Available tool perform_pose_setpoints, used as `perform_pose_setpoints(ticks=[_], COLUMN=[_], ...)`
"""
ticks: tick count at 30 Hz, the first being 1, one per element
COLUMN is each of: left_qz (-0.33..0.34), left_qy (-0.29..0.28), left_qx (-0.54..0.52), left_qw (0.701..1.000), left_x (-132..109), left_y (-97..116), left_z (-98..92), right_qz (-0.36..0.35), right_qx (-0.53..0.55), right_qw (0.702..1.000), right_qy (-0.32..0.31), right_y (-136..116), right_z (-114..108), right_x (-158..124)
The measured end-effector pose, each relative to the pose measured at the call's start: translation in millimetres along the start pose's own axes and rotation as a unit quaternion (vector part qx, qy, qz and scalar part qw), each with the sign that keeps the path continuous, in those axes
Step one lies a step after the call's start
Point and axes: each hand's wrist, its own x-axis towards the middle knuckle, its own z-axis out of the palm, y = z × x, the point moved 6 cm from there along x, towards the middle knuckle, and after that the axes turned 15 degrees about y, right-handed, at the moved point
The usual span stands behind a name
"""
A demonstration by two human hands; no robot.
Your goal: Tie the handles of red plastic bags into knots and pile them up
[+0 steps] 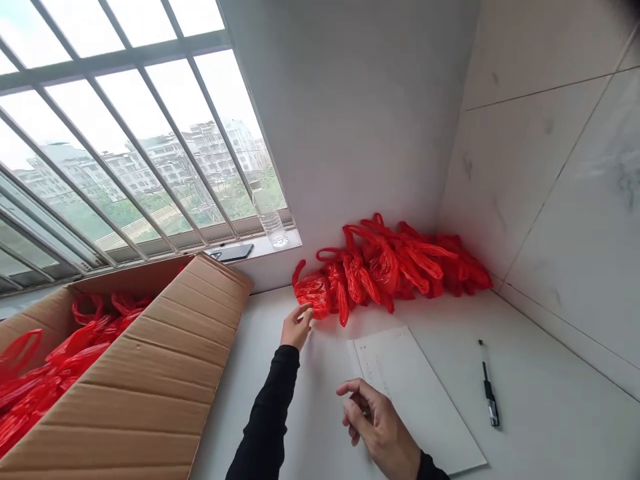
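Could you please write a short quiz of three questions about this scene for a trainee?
1. True or false: the left hand touches the nearest red bag of the pile by the wall.
2. What lies on the table right of the white paper? A) a pen B) scissors C) a cup
3. What fills the cardboard box?

Key
1. True.
2. A, the pen.
3. More red bags.
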Motion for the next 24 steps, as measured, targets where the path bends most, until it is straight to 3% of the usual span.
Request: perform_pose_setpoints(ticks=[7, 10, 13, 18, 21, 24], left_qz=[-0.077, -0.114, -0.108, -0.044, 0.002, 0.016], left_qy=[0.002, 0.002, -0.013, -0.004, -0.035, -0.077], left_qx=[-0.067, -0.094, -0.128, -0.183, -0.218, -0.187], left_qw=[0.995, 0.989, 0.986, 0.982, 0.975, 0.979], left_x=[11.7, 11.4, 4.3, -26.2, -56.8, -94.2], left_y=[-17.8, -23.6, -19.9, -1.2, 12.7, 20.9], left_z=[-15.8, -12.7, -8.5, -24.9, -36.5, -39.3], right_qz=[0.023, 0.023, 0.019, 0.024, 0.017, 0.026], right_qx=[0.038, 0.03, 0.027, 0.067, 0.096, 0.119], right_qw=[0.999, 0.999, 0.999, 0.997, 0.992, 0.987], right_qy=[0.007, 0.004, 0.003, 0.038, 0.085, 0.103], right_y=[0.2, 0.2, 0.3, 2.8, -0.4, -9.1], right_z=[-1.9, -1.9, -2.8, -10.2, -17.5, -19.1], right_x=[-0.2, 0.2, 1.8, 3.9, 2.8, 0.5])
